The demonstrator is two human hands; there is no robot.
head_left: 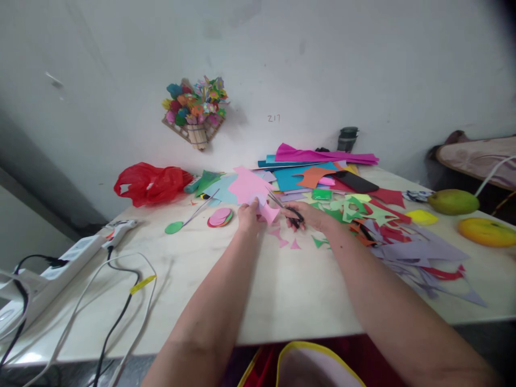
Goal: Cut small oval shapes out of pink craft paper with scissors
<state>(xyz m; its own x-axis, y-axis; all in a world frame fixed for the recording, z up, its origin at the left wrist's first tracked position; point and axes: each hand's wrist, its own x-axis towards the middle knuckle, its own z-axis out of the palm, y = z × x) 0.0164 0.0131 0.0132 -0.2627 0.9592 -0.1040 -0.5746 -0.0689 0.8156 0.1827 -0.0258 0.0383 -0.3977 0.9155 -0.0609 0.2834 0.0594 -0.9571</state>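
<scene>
My left hand (250,215) pinches a sheet of pink paper (248,185) with an irregular cut outline, held up over the table. In my right hand (304,215) is a pair of scissors (295,216) with black handles; the blades point up and left, close to the paper's right edge. Small pink scraps (278,235) lie on the table just below the hands. Left of my left hand sits a small stack of cut paper rounds (221,217), pink on top with red and green edges beneath. A green paper oval (174,228) lies farther left by a thin purple strip.
Coloured paper sheets (288,177) and a black phone (357,181) lie at the back. Paper scraps (419,250) spread over the right side, with a mango (453,202) beyond. A red plastic bag (151,184) sits back left; a power strip (72,260) and cables run along the left edge.
</scene>
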